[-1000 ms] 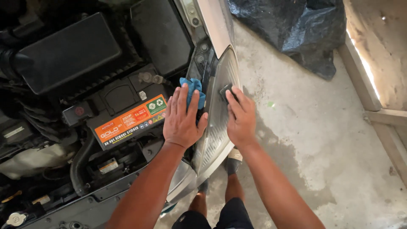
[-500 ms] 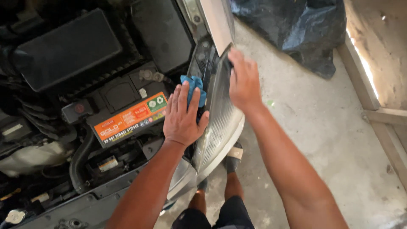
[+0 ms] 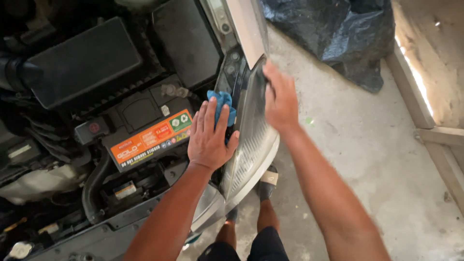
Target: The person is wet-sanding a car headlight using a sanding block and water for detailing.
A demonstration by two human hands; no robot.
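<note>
I stand at a car's open engine bay. My left hand (image 3: 210, 137) lies flat with fingers spread on the body edge beside the headlight, its fingertips on a crumpled blue cloth (image 3: 223, 102). My right hand (image 3: 280, 99) presses on the upper part of the clear headlight lens (image 3: 253, 140). A small dark pad (image 3: 261, 76) shows under its fingertips at the lens's top corner. Most of the pad is hidden by the fingers.
A black battery with an orange label (image 3: 150, 137) sits just left of my left hand, with a black cover (image 3: 82, 63) behind it. A dark plastic bag (image 3: 333, 34) lies on the concrete floor (image 3: 357, 145). A wooden frame (image 3: 435, 133) runs along the right.
My right hand has slid from the middle of the headlight up to its top corner, carrying the dark pad. My left hand has stayed on the blue cloth.
</note>
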